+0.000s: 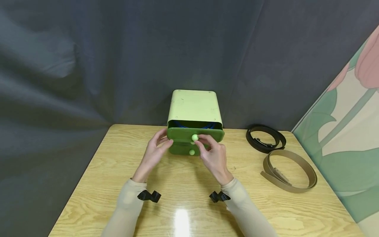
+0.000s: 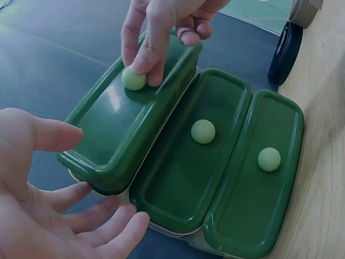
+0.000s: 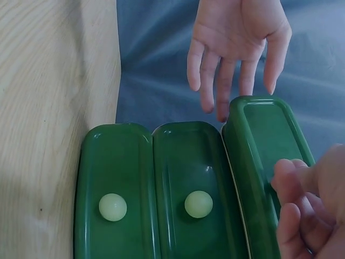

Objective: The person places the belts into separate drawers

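Observation:
A small cabinet (image 1: 195,105) with a pale green top has three dark green drawers with round light green knobs. Its top drawer (image 1: 181,134) is pulled partway out, and a blue cord-like thing (image 1: 211,125) shows inside. My right hand (image 1: 214,154) pinches the top drawer's knob (image 2: 133,79) between thumb and fingers. At the drawer's left end is my left hand (image 1: 155,149), fingers spread and relaxed, fingertips right by the corner. The middle drawer (image 2: 186,178) and bottom drawer (image 2: 250,205) are closed.
To the right on the wooden table (image 1: 183,184) lie a coiled black belt (image 1: 281,138) and a coiled tan belt (image 1: 311,174). A dark grey curtain (image 1: 148,59) hangs behind the cabinet, and a floral cloth (image 1: 340,131) lines the right side.

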